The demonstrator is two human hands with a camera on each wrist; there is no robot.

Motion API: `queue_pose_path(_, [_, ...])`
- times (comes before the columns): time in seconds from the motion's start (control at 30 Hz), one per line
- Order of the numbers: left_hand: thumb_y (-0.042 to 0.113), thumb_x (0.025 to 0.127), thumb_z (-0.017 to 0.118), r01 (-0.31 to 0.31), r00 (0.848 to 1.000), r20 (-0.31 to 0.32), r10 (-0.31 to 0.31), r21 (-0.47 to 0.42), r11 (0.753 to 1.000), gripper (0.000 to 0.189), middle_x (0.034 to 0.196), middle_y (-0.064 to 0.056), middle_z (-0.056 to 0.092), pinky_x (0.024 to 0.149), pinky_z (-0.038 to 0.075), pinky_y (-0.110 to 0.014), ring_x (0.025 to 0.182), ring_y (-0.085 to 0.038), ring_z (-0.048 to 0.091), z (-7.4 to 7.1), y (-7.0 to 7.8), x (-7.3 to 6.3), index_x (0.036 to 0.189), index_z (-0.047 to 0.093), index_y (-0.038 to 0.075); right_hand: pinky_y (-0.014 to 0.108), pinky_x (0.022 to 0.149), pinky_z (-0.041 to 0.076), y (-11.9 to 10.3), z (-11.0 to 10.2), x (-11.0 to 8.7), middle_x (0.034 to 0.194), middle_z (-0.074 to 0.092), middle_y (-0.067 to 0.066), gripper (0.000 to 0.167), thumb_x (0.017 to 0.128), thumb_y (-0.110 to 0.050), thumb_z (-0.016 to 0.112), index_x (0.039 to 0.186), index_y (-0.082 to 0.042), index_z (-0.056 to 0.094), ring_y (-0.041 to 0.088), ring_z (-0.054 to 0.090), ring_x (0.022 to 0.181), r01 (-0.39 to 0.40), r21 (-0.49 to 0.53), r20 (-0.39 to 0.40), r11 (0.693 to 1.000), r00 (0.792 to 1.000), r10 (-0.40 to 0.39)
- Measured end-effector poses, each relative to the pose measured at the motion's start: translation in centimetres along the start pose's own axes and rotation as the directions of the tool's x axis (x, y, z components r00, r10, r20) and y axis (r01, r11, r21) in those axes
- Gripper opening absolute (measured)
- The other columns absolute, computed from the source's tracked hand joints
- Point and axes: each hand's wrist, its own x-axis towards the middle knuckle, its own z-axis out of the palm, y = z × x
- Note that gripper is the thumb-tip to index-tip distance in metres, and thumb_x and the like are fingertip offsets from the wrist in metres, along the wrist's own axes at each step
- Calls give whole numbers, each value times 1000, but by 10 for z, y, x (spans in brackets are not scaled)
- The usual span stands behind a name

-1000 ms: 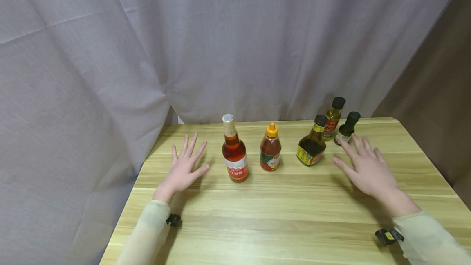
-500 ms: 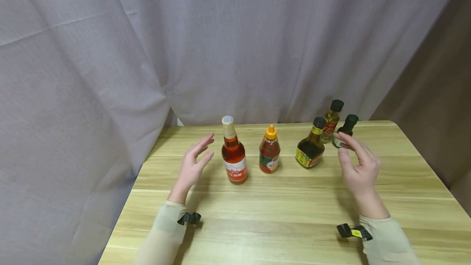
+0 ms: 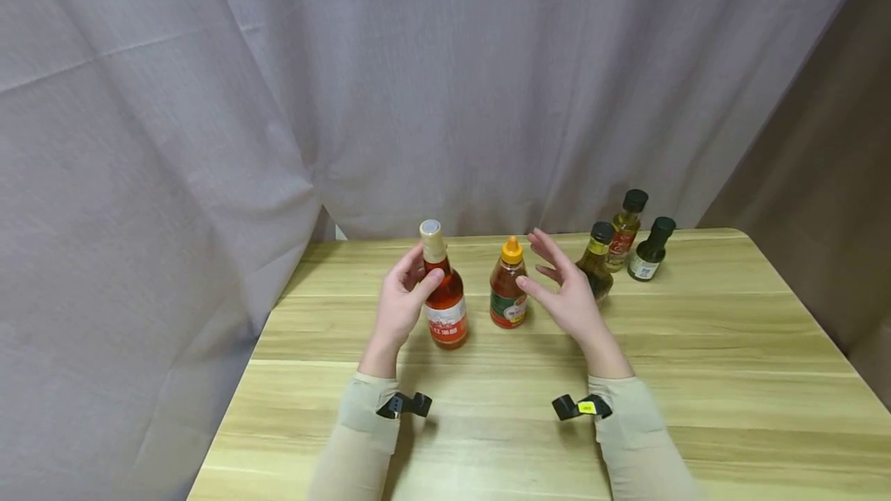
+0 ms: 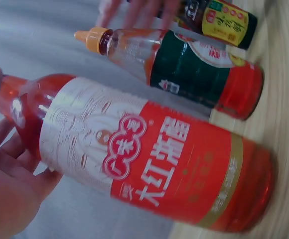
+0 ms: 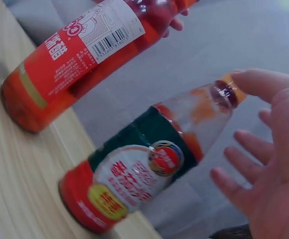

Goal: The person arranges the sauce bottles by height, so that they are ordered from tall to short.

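A tall red vinegar bottle (image 3: 447, 308) stands on the wooden table, its red and white label facing forward. My left hand (image 3: 401, 296) holds it round the neck, thumb in front and fingers behind, also visible in the left wrist view. To its right stands a ketchup squeeze bottle (image 3: 509, 296) with an orange nozzle cap. My right hand (image 3: 567, 296) is open beside it; in the right wrist view the thumb (image 5: 264, 82) is right at the cap and the other fingers (image 5: 244, 164) are spread apart from the bottle.
A dark sauce bottle (image 3: 597, 269) with a black cap is partly hidden behind my right hand. Farther right stand an oil bottle (image 3: 624, 234) and a small dark green bottle (image 3: 649, 253). A grey curtain (image 3: 445, 99) hangs behind the table (image 3: 487, 439).
My left hand has moved right to the vinegar bottle's neck. My right hand has come left from near the small dark bottle to the ketchup bottle. The bottles stand where they were.
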Motion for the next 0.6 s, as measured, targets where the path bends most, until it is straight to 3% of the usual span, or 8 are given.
queue_pose_path(0.13, [1,100,71,-7,1000,-2,7,-12,1000,41,129,-18,74,99,53,-30,109,-15,69,3,-5,-1,139,64,-8,60,117,40,7,10,2,164,47,16,79,100,-7,77,168,-15,37,35,43,152,-88,30,33,996,996,87])
queue_pose_path(0.33, [-3,99,71,-9,1000,-30,7,-57,998,38,119,-6,77,93,56,-29,104,-15,70,6,-7,-3,135,65,-11,57,118,41,7,16,2,156,54,21,74,101,-13,77,165,-10,41,38,50,144,-171,-8,61,985,983,171])
queue_pose_path(0.6, [-5,95,75,-9,998,-62,8,-15,1000,42,121,-14,76,98,54,-30,106,-16,70,5,-5,-2,136,66,-8,57,117,42,11,16,2,151,58,23,68,102,-17,77,161,-4,46,39,53,141,-192,-32,75,981,978,194])
